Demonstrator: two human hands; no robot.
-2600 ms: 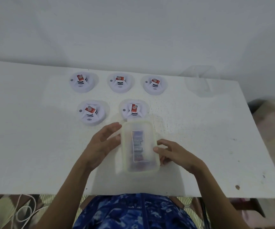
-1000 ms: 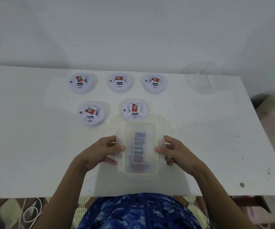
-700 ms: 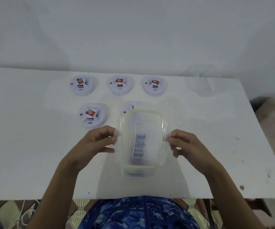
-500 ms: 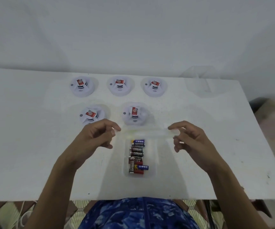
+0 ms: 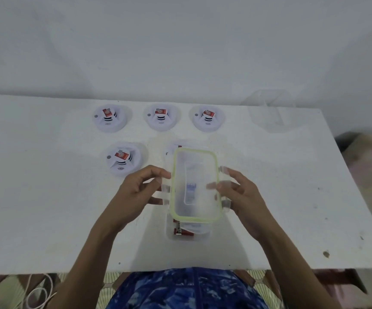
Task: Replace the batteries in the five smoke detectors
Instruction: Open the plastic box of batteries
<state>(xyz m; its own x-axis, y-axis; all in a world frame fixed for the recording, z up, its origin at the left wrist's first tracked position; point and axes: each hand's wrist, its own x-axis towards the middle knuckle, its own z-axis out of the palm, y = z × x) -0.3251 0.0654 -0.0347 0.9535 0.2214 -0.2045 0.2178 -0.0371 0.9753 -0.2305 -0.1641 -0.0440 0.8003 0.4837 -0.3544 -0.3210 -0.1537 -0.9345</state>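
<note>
Clear plastic with a pale green seal round its rim, the lid is held between both hands, raised and tilted above the storage box. The left hand pinches the lid's left edge with thumb and curled fingers. The right hand grips the right edge the same way, its thumb showing through the plastic. The open box sits on the white table between the two forearms, with red-and-black batteries showing at its near end. Four smoke detectors sit beyond the hands, one just past the left fingertips and three in a row farther off. A fifth detector is mostly hidden behind the lid's far end. A clear tub stands well beyond the right hand.
</note>
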